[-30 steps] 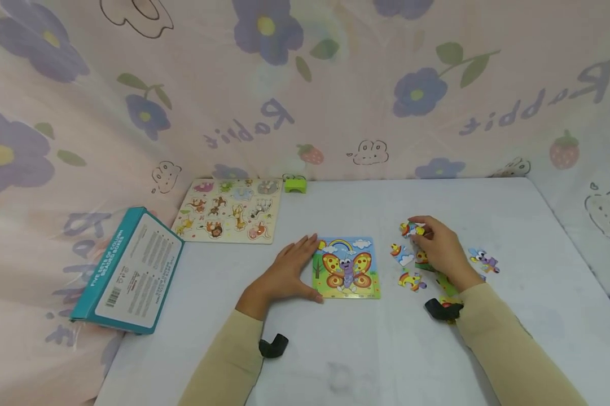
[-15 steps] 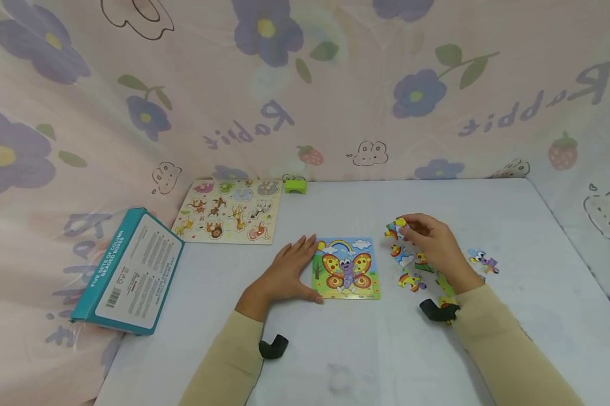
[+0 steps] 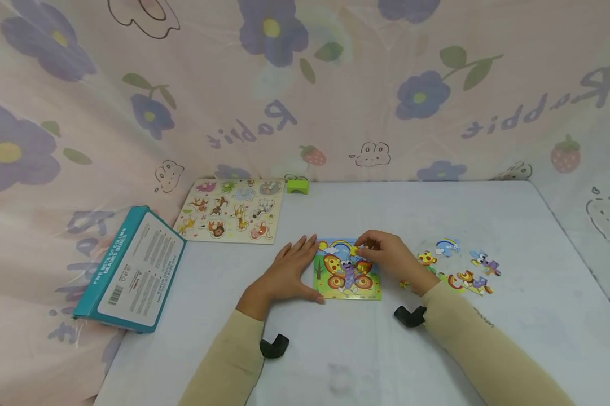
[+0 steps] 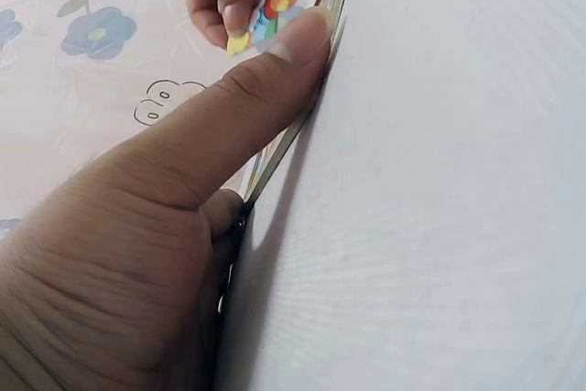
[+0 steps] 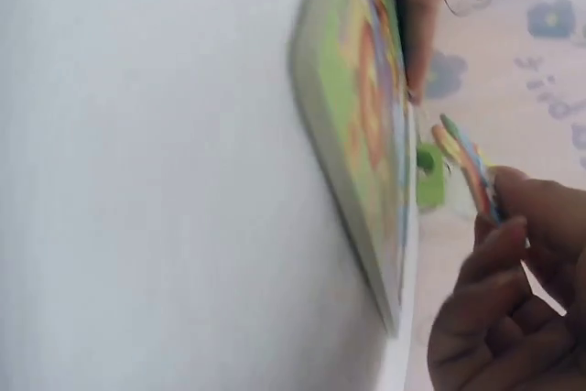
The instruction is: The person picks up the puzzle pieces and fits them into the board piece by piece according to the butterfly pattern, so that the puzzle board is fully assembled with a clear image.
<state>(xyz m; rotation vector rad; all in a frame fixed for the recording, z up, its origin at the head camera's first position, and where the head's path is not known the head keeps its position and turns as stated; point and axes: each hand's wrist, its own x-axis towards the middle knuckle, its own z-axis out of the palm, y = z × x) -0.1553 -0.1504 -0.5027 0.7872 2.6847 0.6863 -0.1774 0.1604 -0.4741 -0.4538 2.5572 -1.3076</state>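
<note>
In the head view, a square butterfly picture puzzle board lies flat near the middle of the table. My left hand rests at its left side, fingers extended and spread; in the left wrist view the thumb touches the board's edge. My right hand is over the board's upper right part, pinching a colourful puzzle piece between thumb and fingers. The right wrist view shows this piece tilted and apart from the board. Several loose pieces lie to the right, among them a rainbow piece and a purple-blue one.
A wooden animal puzzle board lies at the back left, with a small green arch block beside it. A teal and white box leans at the left. Patterned cloth hangs behind the table.
My right hand has carried the puzzle piece leftward from the loose pieces to above the butterfly board, uncovering more of those pieces. My left hand has stayed at the board's left side.
</note>
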